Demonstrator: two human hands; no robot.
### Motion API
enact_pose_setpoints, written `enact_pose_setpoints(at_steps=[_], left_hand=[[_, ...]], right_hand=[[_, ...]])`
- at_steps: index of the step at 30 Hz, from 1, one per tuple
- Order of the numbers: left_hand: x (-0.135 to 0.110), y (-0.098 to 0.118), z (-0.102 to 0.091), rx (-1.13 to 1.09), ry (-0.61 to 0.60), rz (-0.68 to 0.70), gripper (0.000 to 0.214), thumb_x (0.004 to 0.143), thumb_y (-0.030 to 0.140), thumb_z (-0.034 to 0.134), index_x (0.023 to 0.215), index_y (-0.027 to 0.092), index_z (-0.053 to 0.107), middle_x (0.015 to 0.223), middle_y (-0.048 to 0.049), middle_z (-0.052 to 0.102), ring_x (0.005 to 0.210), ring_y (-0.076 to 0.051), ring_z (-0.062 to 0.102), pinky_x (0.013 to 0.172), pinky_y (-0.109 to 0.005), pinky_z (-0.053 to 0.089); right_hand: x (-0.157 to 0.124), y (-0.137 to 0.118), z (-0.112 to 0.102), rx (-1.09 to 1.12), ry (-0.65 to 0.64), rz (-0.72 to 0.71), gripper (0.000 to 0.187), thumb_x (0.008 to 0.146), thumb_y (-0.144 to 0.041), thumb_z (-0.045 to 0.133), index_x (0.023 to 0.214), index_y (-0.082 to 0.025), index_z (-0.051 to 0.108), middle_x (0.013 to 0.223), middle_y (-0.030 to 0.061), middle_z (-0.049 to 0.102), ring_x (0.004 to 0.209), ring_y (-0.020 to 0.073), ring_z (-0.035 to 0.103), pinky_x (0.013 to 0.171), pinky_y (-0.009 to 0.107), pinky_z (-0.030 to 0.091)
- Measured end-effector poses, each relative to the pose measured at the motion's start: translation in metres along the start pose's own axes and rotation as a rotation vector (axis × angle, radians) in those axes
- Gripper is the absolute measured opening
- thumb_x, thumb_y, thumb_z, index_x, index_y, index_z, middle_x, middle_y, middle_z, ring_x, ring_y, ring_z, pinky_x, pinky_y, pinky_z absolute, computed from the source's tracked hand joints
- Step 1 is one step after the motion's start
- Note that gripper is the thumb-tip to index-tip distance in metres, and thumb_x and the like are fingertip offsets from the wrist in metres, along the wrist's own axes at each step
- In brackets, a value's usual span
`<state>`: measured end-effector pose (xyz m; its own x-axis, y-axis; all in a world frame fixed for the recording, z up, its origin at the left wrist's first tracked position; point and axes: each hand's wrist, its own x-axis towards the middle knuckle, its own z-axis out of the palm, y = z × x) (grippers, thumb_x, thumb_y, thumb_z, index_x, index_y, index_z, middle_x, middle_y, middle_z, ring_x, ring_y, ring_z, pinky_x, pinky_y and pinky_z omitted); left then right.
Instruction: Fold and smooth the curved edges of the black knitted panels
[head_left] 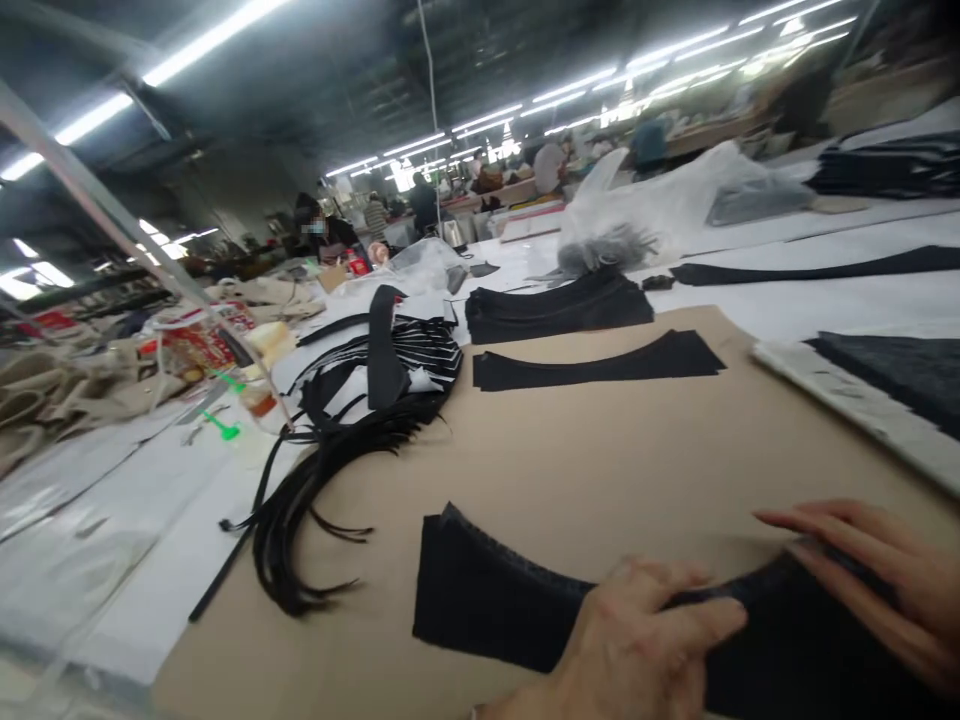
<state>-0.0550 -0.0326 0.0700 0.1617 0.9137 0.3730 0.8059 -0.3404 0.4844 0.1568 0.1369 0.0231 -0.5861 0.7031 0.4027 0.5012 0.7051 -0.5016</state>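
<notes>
stack of black cut fabric pieces: curved arc outline, several layers lying flat, layer edges slightly offset at the corner left of the grip. rests on brown kraft paper. extends from well left of the left hand to beneath the right hand. left hand lies palm-down across the stack's middle. right hand's fingers lie along the upper curved edge. right end passes out of view below the grip.

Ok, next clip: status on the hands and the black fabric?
Left hand and right hand open, resting on curved black fabric pieces. Pieces lying on tan kraft paper. Loose black strips to the left, apart from them.
</notes>
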Motion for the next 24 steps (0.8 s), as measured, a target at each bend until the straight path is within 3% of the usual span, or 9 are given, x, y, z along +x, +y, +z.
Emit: enact_pose_setpoints(at_steps=[4,7,9,12,18,24], left_hand=[[-0.041,-0.030,-0.053,-0.070,0.221,-0.221,0.033,0.092,0.009,0.041,0.111,0.021,0.065,0.112,-0.0070,0.064,0.103,-0.013,0.060,0.088,-0.024,0.052],[-0.075,-0.064,-0.088,0.027,0.343,-0.398,0.031,0.093,0.009,0.040,0.101,0.020,0.067,0.100,-0.0066,0.065,0.096,-0.015,0.061,0.086,-0.029,0.052],[-0.095,-0.085,-0.105,0.105,0.344,-0.450,0.031,0.093,0.010,0.038,0.098,0.020,0.068,0.096,-0.0060,0.065,0.094,-0.016,0.061,0.085,-0.031,0.052],[-0.114,-0.105,-0.117,0.179,0.269,-0.403,0.033,0.093,0.009,0.038,0.101,0.020,0.068,0.097,-0.0055,0.064,0.096,-0.016,0.059,0.085,-0.031,0.051],[-0.124,-0.113,-0.111,0.292,0.040,-0.309,0.041,0.092,0.006,0.038,0.120,0.025,0.061,0.110,-0.0054,0.061,0.102,-0.017,0.054,0.090,-0.034,0.048],[-0.126,-0.121,-0.104,0.388,-0.096,-0.269,0.044,0.091,0.007,0.039,0.131,0.021,0.051,0.117,-0.0067,0.059,0.105,-0.021,0.051,0.092,-0.039,0.047]], right_hand=[[0.022,-0.068,0.037,0.106,-0.207,-0.162,0.031,0.091,-0.044,0.045,0.113,-0.033,0.064,0.112,0.0117,0.062,0.105,0.0290,0.057,0.091,0.046,0.045],[0.043,-0.138,0.065,0.178,-0.466,-0.119,0.034,0.092,-0.038,0.043,0.118,-0.025,0.061,0.118,0.0121,0.061,0.109,0.0274,0.057,0.097,0.044,0.043],[0.058,-0.180,0.085,0.184,-0.631,-0.067,0.034,0.090,-0.031,0.046,0.119,-0.020,0.061,0.119,0.0123,0.062,0.108,0.0256,0.057,0.097,0.041,0.043],[0.076,-0.224,0.111,0.143,-0.720,-0.016,0.025,0.087,-0.026,0.052,0.107,-0.017,0.064,0.108,0.0120,0.066,0.100,0.0252,0.061,0.086,0.036,0.045],[0.086,-0.248,0.143,0.053,-0.682,0.064,0.012,0.083,-0.020,0.055,0.091,-0.017,0.063,0.089,0.0082,0.070,0.083,0.0238,0.063,0.070,0.031,0.041],[0.080,-0.251,0.150,-0.037,-0.619,0.061,0.010,0.087,-0.015,0.051,0.091,-0.016,0.061,0.097,0.0107,0.066,0.093,0.0249,0.059,0.080,0.033,0.039]])
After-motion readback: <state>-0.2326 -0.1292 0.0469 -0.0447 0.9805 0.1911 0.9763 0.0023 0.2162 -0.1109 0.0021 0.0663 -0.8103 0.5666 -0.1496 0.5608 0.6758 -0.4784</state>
